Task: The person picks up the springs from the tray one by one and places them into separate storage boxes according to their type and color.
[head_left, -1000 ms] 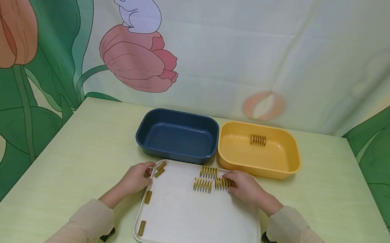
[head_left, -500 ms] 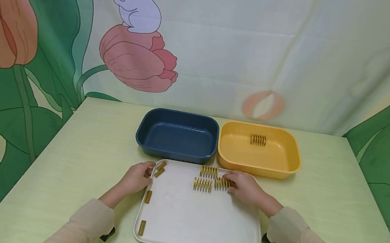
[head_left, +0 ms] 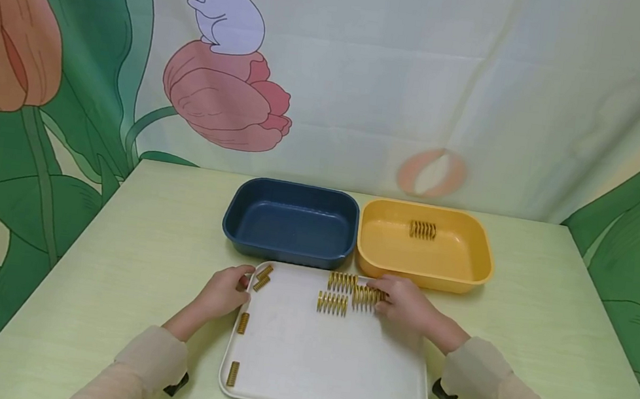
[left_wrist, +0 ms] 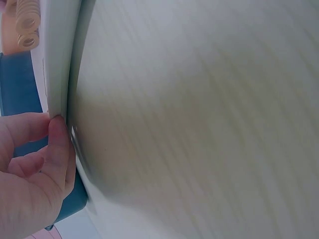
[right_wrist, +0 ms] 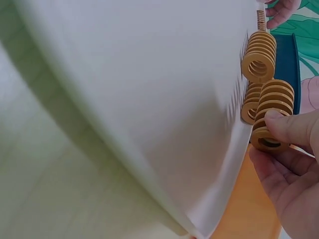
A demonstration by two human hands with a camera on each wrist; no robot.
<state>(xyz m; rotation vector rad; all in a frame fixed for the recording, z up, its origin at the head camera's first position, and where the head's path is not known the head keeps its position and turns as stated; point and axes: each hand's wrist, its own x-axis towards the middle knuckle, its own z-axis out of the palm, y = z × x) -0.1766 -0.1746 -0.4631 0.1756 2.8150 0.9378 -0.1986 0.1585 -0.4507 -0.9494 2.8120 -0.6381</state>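
Note:
My left hand (head_left: 224,291) pinches the left rim of the white tray (head_left: 331,365) near its far corner; thumb and fingers meet on the rim (left_wrist: 57,74) in the left wrist view. With thumb and fingers, my right hand (head_left: 407,305) grips one end of a large gold coil spring (head_left: 364,298). In the right wrist view this spring (right_wrist: 275,99) appears slightly raised above the tray. Two more large springs, one at the far rim (head_left: 343,282) and one nearer (head_left: 332,303), lie beside it. Several small, tightly wound springs (head_left: 243,323) lie along the tray's left side.
Behind the tray stand a dark blue bin (head_left: 290,255) with nothing in it and a yellow bin (head_left: 423,280) side by side. One large spring (head_left: 423,230) lies in the yellow bin. A printed curtain (head_left: 355,98) hangs behind the table (head_left: 527,302).
My right hand has shifted slightly up in the head view, taking the gripped large spring with it. The left hand keeps its place on the tray rim.

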